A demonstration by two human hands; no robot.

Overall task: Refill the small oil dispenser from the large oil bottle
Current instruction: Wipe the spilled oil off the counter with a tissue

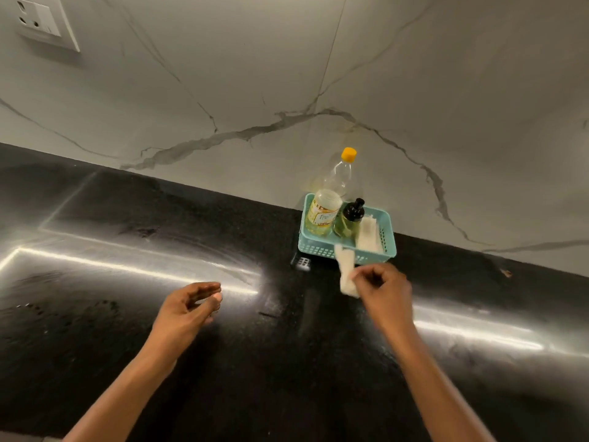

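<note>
I see a black polished worktop [223,362] against a marble-patterned wall [287,74]. At the far edge of the worktop, right of centre, stands a teal perforated basket [322,250]. Inside it, the large oil bottle [331,199] with a yellow cap [349,154] stands at the far left, still capped; the small oil dispenser [349,220] with a black pump top stands just to its right, touching it. A white folded cloth [369,234] lies in the right part of the basket. My right hand [382,291], just near of the basket, pinches a white tissue [345,272] between fingertips. My left hand [188,311] hovers over the worktop, well to the left, fingers loosely curled, holding nothing. A switch plate [41,20] sits on the wall at the far left.
</note>
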